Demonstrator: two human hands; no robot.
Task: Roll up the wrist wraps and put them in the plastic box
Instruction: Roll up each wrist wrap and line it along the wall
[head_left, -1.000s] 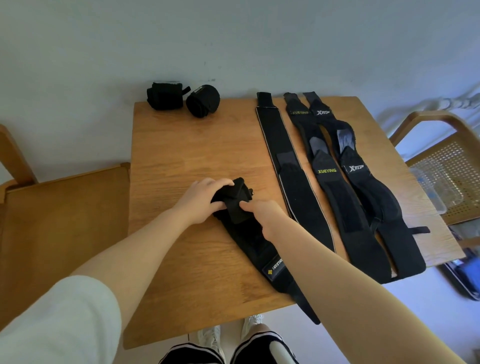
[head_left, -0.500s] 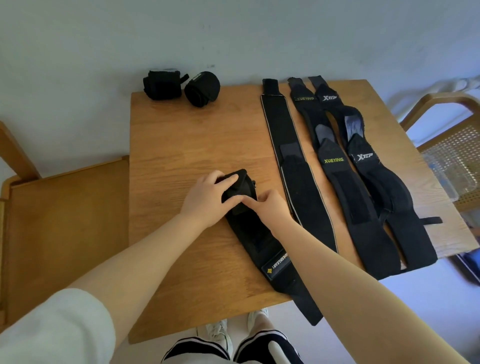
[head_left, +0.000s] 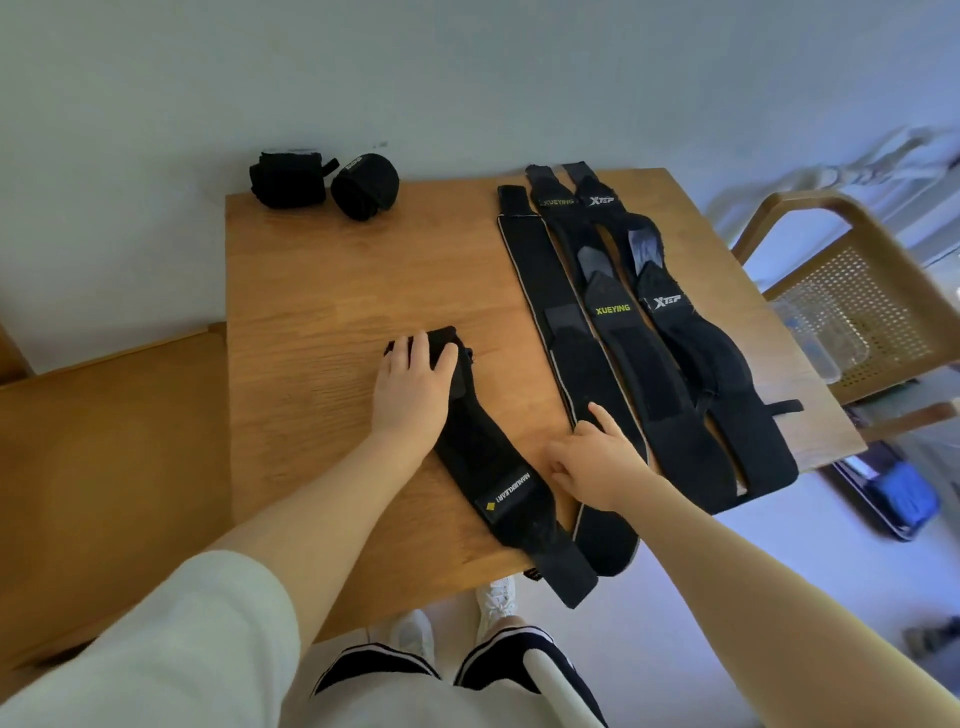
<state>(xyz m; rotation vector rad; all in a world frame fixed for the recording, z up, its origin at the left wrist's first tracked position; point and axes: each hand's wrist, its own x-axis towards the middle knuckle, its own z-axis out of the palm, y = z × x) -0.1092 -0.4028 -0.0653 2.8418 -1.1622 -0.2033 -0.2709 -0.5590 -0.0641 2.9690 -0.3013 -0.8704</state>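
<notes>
**Right hand off the roll; left hand alone holds the started wrap**

Far left, at the table's (head_left: 322, 291) back edge, I note two rolled wraps (head_left: 324, 184) side by side, finished but not yet boxed.

Centre-left, my left hand (head_left: 413, 389) lies over the rolled end of the labelled wrap (head_left: 498, 483). The fingers are curled over the top of the small roll and press it to the wood; thumb position I cannot tell. The unrolled tail runs toward me, yellow label up, and hangs past the near edge.

Next, my right hand (head_left: 597, 462) is now off that wrap. A half second ago it was pinching the roll alongside the left; it has since moved right and toward me, and its index finger is extended onto the white-edged wrap (head_left: 550, 291), the other fingers loosely curled, gripping nothing. I judge rolling is paused: one hand pins the roll while the other adjusts or clears the neighbouring strip.

Further right, the XUEYING wrap (head_left: 623, 338) and the XTEP wrap (head_left: 691, 338) lie flat, untouched.

Far right, the plastic box (head_left: 821, 343) sits on the chair (head_left: 872, 312), well apart from both hands. The view has also tilted, placing the table lower in frame than before.
</notes>
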